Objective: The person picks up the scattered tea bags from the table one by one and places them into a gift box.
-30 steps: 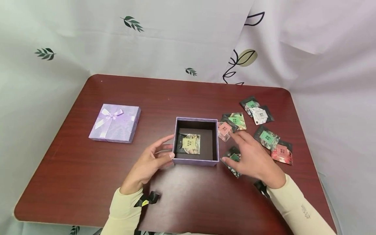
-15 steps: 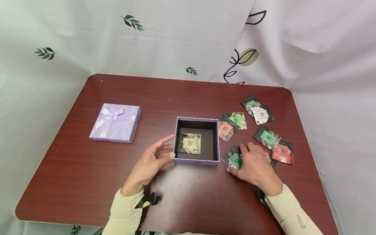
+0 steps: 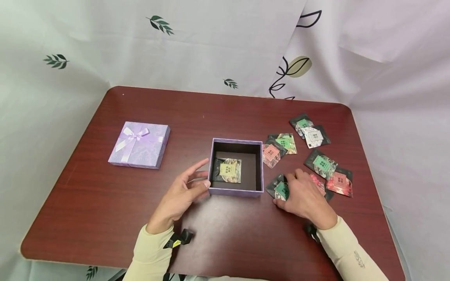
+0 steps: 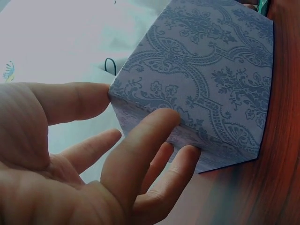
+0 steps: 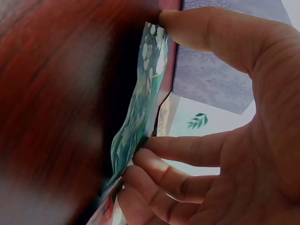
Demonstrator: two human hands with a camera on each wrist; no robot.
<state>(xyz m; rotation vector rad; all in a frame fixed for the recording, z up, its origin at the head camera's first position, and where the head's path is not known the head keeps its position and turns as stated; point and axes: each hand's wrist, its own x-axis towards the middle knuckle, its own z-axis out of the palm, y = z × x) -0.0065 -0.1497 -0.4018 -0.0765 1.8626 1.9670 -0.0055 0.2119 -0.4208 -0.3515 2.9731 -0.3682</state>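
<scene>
Packet (image 3: 281,190) pinched edge-up in our right hand (image 3: 305,199), just right of the box (image 3: 236,191); left hand (image 3: 183,195), fingers relaxed, touches its left wall.

Nine packets (image 3: 321,164), one box (image 3: 236,190), one lid (image 3: 139,144)

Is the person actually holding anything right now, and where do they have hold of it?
The right hand pinches a green-labelled packet by its edges, thumb against fingers. The left hand only touches the open box's corner with straight fingers.
</scene>
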